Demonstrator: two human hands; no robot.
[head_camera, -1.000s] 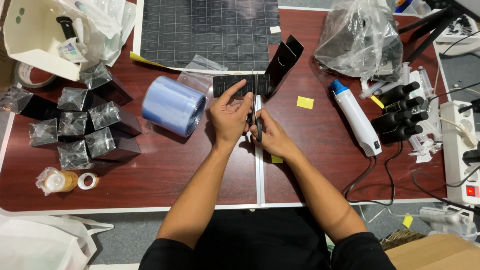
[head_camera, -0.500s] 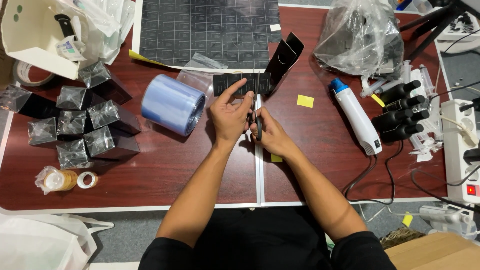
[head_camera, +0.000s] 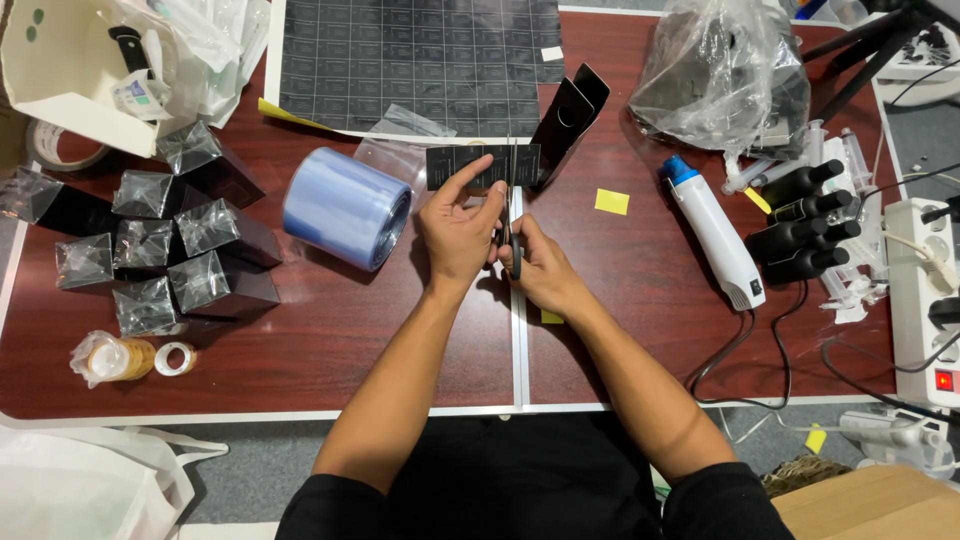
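My left hand (head_camera: 458, 228) pinches a black printed strip (head_camera: 470, 163) by its lower edge, index finger stretched along it. My right hand (head_camera: 545, 268) is closed on the handles of a pair of scissors (head_camera: 512, 215). The thin blades point away from me and cross the strip's right part. Both hands meet over the seam between two dark red tabletops (head_camera: 330, 340). Just beyond the strip, a black open carton (head_camera: 570, 112) stands tilted.
A blue film roll (head_camera: 345, 208) lies left of my hands, with several plastic-wrapped black boxes (head_camera: 190, 245) further left. A white heat gun (head_camera: 712, 232), black bottles (head_camera: 800, 222), a power strip (head_camera: 925, 300) and a clear bag (head_camera: 725, 70) are to the right. A dark gridded sheet (head_camera: 415, 60) lies behind.
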